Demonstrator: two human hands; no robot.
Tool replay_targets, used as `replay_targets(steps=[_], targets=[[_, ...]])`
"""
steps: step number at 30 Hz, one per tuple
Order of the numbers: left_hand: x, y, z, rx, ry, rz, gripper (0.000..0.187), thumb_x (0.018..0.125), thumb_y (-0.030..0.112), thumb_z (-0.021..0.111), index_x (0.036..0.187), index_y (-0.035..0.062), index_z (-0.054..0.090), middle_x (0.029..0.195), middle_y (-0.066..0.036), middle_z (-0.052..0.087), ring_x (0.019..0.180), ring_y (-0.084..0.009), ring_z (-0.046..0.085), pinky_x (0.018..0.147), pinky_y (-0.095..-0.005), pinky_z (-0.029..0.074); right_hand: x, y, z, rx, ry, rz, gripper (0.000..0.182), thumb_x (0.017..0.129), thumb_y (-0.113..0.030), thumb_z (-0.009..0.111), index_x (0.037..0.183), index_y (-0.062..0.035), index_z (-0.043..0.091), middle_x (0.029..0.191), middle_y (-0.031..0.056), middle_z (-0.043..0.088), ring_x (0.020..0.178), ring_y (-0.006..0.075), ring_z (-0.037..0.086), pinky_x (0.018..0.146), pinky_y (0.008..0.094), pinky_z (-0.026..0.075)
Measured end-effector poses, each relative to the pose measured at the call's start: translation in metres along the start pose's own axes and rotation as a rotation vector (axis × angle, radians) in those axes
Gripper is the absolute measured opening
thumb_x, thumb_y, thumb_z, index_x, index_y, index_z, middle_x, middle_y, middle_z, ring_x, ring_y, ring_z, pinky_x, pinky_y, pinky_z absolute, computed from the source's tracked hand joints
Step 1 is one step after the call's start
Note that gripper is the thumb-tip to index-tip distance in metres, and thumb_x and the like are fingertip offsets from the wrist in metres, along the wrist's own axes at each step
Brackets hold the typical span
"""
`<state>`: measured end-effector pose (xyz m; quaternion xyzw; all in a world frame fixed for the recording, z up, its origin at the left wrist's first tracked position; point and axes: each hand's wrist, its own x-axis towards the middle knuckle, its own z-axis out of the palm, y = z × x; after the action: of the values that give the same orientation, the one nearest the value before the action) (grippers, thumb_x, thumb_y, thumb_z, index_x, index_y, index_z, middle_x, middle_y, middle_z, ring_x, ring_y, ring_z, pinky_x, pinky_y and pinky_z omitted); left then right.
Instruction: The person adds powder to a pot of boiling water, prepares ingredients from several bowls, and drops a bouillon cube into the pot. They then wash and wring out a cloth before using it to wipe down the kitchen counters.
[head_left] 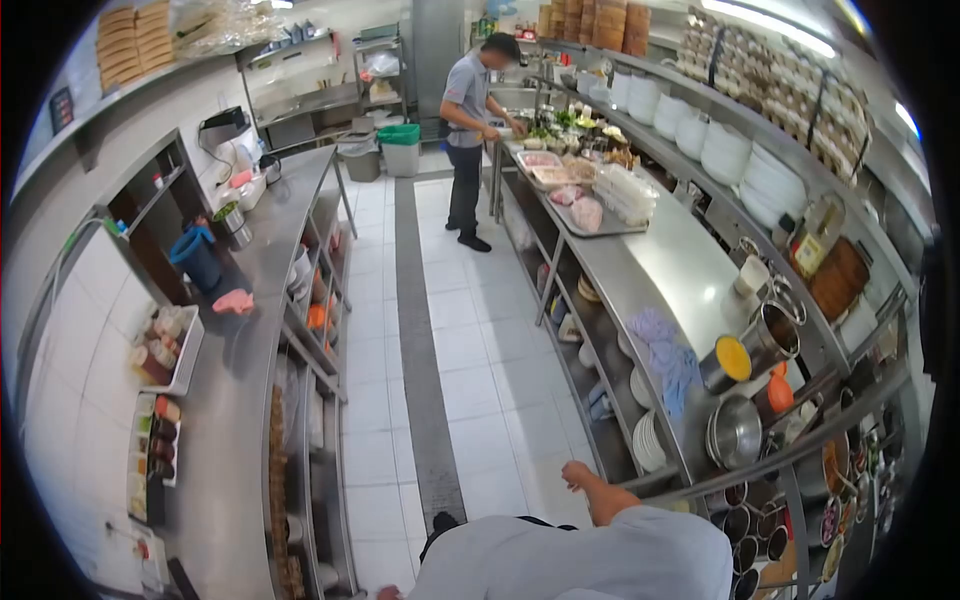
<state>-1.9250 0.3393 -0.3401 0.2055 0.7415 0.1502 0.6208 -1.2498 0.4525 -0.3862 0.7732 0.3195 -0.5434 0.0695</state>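
Note:
My right hand (576, 475) is held out over the tiled floor, left of the right counter's lower shelf. Its fingers look curled, and no object shows in them. Of my left hand (388, 593) only a small part appears at the bottom edge; its fingers cannot be made out. Stacked white plates (649, 442) stand on the shelf nearest my right hand. Above them on the counter (690, 250) lie a blue cloth (665, 360), a pot with yellow contents (728, 364) and steel bowls (735, 437).
A person (466, 140) stands at the far end of the right counter, near trays of raw meat (560, 170). The left counter (225, 400) holds a blue jug (195, 258), a pink cloth (234, 302) and sauce containers (160, 345). Bins (400, 150) stand at the back.

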Motion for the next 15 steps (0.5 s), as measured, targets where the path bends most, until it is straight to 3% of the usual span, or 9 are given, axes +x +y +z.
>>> replay_targets(steps=[2,3,4,5,7,9,12,14,15], targets=[[0.072,0.099,-0.031,-0.041,0.002,0.028,0.022,0.087,0.016,0.062,0.109,0.0121,0.062,0.094,-0.006,0.063,0.089,-0.025,0.064,0.066,-0.0479,0.052,-0.02,-0.018,-0.012,0.246,0.119,0.01,0.017,0.086,-0.009,0.054,0.101,-0.0027,0.061,0.09,0.0158,0.065,0.073,0.0278,0.069,0.055,0.0442,0.059],[0.117,0.15,-0.038,-0.007,-0.018,0.203,0.032,0.092,0.03,0.059,0.112,0.0048,0.057,0.076,-0.008,0.06,0.054,-0.0196,0.059,0.039,-0.0343,0.049,-0.027,-0.028,-0.016,0.36,0.159,0.008,0.015,0.087,-0.009,0.055,0.1,-0.0028,0.061,0.09,0.0155,0.064,0.074,0.0283,0.069,0.055,0.0448,0.059],[0.144,0.207,-0.041,0.086,0.02,0.411,0.023,0.091,0.024,0.058,0.105,0.007,0.06,0.074,-0.005,0.059,0.054,-0.0156,0.056,0.041,-0.0316,0.049,-0.027,-0.037,-0.019,0.415,0.167,0.021,0.014,0.087,-0.009,0.056,0.099,-0.0029,0.06,0.09,0.0153,0.064,0.074,0.0289,0.069,0.055,0.0454,0.059],[0.165,0.27,-0.045,-0.022,-0.063,0.416,0.018,0.091,0.018,0.057,0.104,0.0072,0.062,0.072,-0.003,0.058,0.055,-0.0141,0.055,0.042,-0.03,0.046,-0.023,-0.045,-0.017,0.437,0.16,0.035,0.012,0.087,-0.01,0.056,0.097,-0.0029,0.06,0.089,0.0151,0.063,0.075,0.0294,0.069,0.055,0.046,0.059],[0.161,0.398,-0.02,0.028,0.03,0.52,0.015,0.091,0.014,0.057,0.103,0.0073,0.062,0.07,-0.003,0.057,0.054,-0.0127,0.053,0.043,-0.0291,0.044,0.004,-0.053,-0.01,0.447,0.109,0.074,0.017,0.086,-0.011,0.058,0.101,-0.0035,0.061,0.09,0.0148,0.064,0.076,0.03,0.068,0.056,0.0456,0.059],[0.21,0.481,-0.007,0.105,0.055,0.66,0.014,0.092,0.013,0.056,0.103,0.0071,0.061,0.069,-0.002,0.056,0.053,-0.0119,0.051,0.043,-0.0288,0.042,0.023,-0.073,-0.01,0.437,0.045,0.181,0.015,0.086,-0.012,0.061,0.097,-0.0026,0.063,0.085,0.012,0.064,0.076,0.0268,0.068,0.057,0.0443,0.057],[0.241,0.555,0.026,0.192,0.063,0.685,0.013,0.094,0.014,0.055,0.102,0.0071,0.061,0.067,-0.001,0.055,0.052,-0.0115,0.049,0.043,-0.0292,0.041,0.125,-0.032,-0.001,-0.226,0.186,-0.6,0.01,0.081,-0.007,0.059,0.08,0.0003,0.066,0.075,0.0151,0.066,0.071,0.0262,0.069,0.058,0.0425,0.056],[0.259,0.585,0.05,0.19,-0.007,0.617,0.013,0.096,0.018,0.053,0.099,0.0074,0.061,0.067,-0.001,0.055,0.052,-0.0118,0.049,0.043,-0.0299,0.042,0.173,-0.059,-0.042,0.066,0.184,-0.601,0.01,0.078,-0.008,0.063,0.08,-0.0007,0.069,0.078,0.0157,0.068,0.072,0.0266,0.069,0.061,0.0413,0.054],[0.271,0.579,0.047,0.181,-0.076,0.553,0.015,0.097,0.02,0.051,0.097,0.0077,0.061,0.066,-0.001,0.055,0.052,-0.0121,0.05,0.043,-0.0304,0.042,0.205,-0.093,-0.069,-0.011,0.136,-0.541,0.011,0.075,-0.009,0.065,0.081,-0.0025,0.071,0.081,0.016,0.069,0.074,0.028,0.069,0.064,0.0411,0.054]])
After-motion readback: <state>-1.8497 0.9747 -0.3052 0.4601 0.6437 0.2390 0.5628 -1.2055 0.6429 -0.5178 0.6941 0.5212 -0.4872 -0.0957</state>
